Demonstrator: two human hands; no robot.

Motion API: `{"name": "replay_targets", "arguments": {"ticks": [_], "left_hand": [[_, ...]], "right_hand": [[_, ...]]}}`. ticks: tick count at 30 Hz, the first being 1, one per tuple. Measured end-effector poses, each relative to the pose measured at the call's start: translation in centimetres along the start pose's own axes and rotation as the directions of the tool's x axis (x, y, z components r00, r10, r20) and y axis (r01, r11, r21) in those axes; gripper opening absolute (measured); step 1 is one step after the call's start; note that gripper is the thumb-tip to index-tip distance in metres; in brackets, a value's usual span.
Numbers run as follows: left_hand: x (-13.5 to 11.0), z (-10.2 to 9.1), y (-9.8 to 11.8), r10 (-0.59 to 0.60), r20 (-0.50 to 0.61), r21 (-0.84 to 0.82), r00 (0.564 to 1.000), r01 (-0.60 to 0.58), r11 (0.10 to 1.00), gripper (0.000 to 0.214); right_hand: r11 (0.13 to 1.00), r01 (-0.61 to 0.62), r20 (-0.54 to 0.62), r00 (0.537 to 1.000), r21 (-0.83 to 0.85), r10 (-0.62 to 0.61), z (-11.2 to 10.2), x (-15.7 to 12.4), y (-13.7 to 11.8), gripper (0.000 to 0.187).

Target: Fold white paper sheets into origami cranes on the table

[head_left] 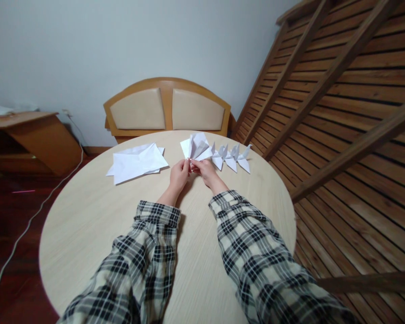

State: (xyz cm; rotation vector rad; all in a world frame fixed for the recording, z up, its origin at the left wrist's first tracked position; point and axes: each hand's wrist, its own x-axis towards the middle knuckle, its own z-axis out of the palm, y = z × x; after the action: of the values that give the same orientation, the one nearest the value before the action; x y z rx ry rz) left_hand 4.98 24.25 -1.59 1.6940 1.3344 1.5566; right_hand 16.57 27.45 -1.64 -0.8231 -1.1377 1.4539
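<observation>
My left hand [179, 174] and my right hand [204, 171] meet over the far middle of a round pale wooden table [87, 225]. Both pinch the near end of a partly folded white paper piece [196, 146], which fans out away from me. Fingers of both hands are closed on its point. Just right of it stand two finished white paper cranes [235, 157] on the tabletop. A small stack of flat white paper sheets [137, 162] lies to the left of my left hand. Both arms wear plaid sleeves.
A wooden chair with a padded beige back [167, 108] stands behind the table. Slatted wooden panels and beams [340, 112] lean at the right. A low wooden cabinet [30, 139] sits at the left, and a white cable [30, 220] runs over the dark floor.
</observation>
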Motion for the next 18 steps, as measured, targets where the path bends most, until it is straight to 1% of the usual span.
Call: {"name": "replay_targets", "arguments": {"ticks": [4,8,11,13,17,18], "left_hand": [[-0.8,0.0,0.8,0.044,-0.022,-0.016,0.999,-0.044,0.999,0.037],[-1.9,-0.6,1.7,0.047,-0.005,-0.041,0.999,-0.047,0.998,0.038],[-2.6,-1.1,2.2,0.073,-0.039,-0.01,0.997,-0.073,0.997,0.04],[-3.0,-1.3,2.3,0.068,-0.028,0.011,0.997,-0.068,0.998,0.042],[-3.2,-1.7,2.0,0.055,0.077,-0.012,0.996,-0.055,0.998,0.046],[-3.2,-1.8,1.9,0.049,0.086,-0.03,0.995,-0.047,0.998,0.048]], "right_hand": [[0.999,0.001,0.037,0.999,0.033,-0.002,0.3,-1.2,-0.3,0.038],[0.998,-0.023,0.063,0.998,0.06,0.019,0.2,-2.7,-0.6,0.035],[0.996,-0.039,0.094,0.995,0.074,0.032,0.0,-3.3,-0.7,0.031],[0.994,-0.045,0.076,0.996,0.1,0.037,-0.1,-3.3,-0.6,0.029],[0.987,-0.047,-0.007,0.999,0.155,0.048,-0.1,-2.9,-0.3,0.025],[0.987,-0.046,-0.02,0.999,0.154,0.05,-0.1,-2.8,-0.3,0.024]]}}
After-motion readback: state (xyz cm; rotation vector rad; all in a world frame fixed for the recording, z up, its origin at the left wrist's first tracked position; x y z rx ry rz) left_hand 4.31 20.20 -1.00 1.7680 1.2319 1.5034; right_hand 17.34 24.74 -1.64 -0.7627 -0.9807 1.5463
